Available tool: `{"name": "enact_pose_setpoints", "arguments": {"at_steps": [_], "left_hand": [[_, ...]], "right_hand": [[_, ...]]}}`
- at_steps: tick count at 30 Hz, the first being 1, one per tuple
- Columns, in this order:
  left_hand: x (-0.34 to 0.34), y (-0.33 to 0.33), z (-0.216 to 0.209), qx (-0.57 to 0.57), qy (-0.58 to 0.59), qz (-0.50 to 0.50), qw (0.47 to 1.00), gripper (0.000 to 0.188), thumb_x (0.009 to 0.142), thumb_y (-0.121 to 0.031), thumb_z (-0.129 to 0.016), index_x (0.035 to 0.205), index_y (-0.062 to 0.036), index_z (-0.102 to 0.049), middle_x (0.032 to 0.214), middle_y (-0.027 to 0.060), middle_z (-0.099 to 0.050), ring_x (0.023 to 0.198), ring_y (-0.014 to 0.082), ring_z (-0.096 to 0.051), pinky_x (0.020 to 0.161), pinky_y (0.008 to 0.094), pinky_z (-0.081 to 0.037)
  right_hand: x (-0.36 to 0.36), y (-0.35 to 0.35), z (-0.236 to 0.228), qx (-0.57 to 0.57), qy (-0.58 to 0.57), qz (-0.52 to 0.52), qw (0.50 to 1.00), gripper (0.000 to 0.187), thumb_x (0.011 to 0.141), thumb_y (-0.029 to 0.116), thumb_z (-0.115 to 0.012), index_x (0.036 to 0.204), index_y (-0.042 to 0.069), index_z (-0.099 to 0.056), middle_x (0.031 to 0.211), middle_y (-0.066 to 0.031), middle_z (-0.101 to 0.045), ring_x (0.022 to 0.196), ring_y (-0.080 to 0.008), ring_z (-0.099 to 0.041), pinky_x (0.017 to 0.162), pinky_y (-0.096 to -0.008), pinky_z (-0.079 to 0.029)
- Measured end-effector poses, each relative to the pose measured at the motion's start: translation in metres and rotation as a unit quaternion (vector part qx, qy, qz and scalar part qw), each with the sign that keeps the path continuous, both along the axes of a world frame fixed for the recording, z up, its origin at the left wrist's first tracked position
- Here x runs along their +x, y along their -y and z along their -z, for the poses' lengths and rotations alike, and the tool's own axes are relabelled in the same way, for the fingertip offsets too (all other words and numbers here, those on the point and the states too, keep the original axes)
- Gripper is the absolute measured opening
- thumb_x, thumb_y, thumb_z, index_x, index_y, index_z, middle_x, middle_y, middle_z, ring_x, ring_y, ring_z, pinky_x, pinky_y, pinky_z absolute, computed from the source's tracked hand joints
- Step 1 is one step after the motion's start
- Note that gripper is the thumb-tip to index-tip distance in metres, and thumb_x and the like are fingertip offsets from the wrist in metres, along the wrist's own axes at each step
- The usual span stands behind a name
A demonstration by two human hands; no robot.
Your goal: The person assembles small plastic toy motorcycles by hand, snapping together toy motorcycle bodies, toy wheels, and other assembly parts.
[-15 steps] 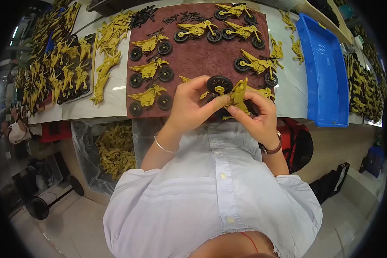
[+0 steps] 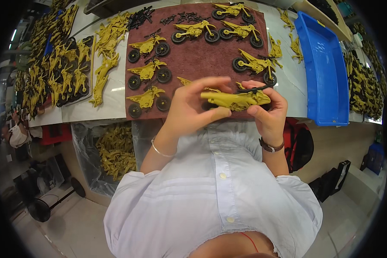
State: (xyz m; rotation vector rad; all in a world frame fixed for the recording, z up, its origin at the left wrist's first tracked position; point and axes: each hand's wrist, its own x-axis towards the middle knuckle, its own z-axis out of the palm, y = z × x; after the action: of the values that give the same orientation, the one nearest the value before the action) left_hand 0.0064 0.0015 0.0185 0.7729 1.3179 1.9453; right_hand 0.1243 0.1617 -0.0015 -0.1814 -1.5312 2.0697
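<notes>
Held over the mat's near edge: yellow toy motorcycle body (image 2: 236, 99), pinched between left hand (image 2: 189, 109) and right hand (image 2: 268, 112), fingers closed on it; wheels not seen.
Finished: seven wheeled toy motorcycles (image 2: 193, 31) on brown mat (image 2: 202, 58).
Left: heaped yellow parts (image 2: 103, 64), more in clear bag (image 2: 116, 150).
Right: blue tray (image 2: 320, 64), unlabelled.

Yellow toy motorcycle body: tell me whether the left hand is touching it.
Touching. The head view shows the left hand pinching the yellow toy motorcycle body.

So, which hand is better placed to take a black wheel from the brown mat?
Probably the left hand: it pinches only the tail of the yellow plastic motorcycle body, while the right hand cradles it.
</notes>
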Motion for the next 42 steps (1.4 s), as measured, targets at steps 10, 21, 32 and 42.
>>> {"name": "enact_pose_setpoints", "arguments": {"at_steps": [10, 21, 32, 42], "left_hand": [[-0.001, 0.005, 0.021, -0.094, -0.122, 0.023, 0.988, 0.038, 0.076, -0.003, -0.076, 0.111, 0.0013, -0.062, 0.101, 0.0075, -0.065, 0.09, 0.0129, -0.063, 0.076, 0.0262, -0.051], [0.01, 0.001, 0.011, -0.05, 0.03, 0.023, 0.998, 0.04, 0.081, -0.003, -0.073, 0.116, 0.0033, -0.056, 0.108, 0.0061, -0.063, 0.099, 0.014, -0.062, 0.082, 0.026, -0.052], [0.011, 0.0, 0.017, -0.018, -0.012, 0.028, 0.999, 0.037, 0.082, -0.001, -0.072, 0.115, 0.0026, -0.056, 0.106, 0.0073, -0.063, 0.094, 0.0124, -0.063, 0.084, 0.027, -0.051], [0.003, -0.001, 0.02, 0.038, 0.262, 0.069, 0.962, 0.055, 0.086, -0.002, -0.066, 0.135, -0.0008, -0.04, 0.111, 0.0114, -0.062, 0.098, 0.0192, -0.064, 0.085, 0.0323, -0.053]], "right_hand": [[0.004, -0.006, -0.021, 0.232, 0.062, -0.013, 0.971, 0.036, 0.072, 0.002, -0.08, 0.105, -0.002, -0.066, 0.094, -0.0083, -0.068, 0.084, -0.013, -0.064, 0.076, -0.0257, -0.05], [0.004, 0.012, -0.017, 0.061, 0.076, -0.009, 0.995, 0.034, 0.077, -0.004, -0.075, 0.108, -0.006, -0.062, 0.104, -0.0071, -0.065, 0.094, -0.0119, -0.061, 0.083, -0.0257, -0.05], [0.002, 0.012, -0.018, 0.156, 0.022, 0.02, 0.987, 0.045, 0.079, -0.004, -0.072, 0.12, -0.003, -0.055, 0.102, -0.0087, -0.064, 0.091, -0.0128, -0.061, 0.08, -0.0247, -0.049], [-0.029, -0.109, 0.015, 0.393, 0.171, 0.206, 0.88, 0.051, 0.096, 0.033, -0.055, 0.134, 0.0, -0.045, 0.124, -0.02, -0.057, 0.117, -0.0309, -0.053, 0.1, -0.042, -0.04]]}}
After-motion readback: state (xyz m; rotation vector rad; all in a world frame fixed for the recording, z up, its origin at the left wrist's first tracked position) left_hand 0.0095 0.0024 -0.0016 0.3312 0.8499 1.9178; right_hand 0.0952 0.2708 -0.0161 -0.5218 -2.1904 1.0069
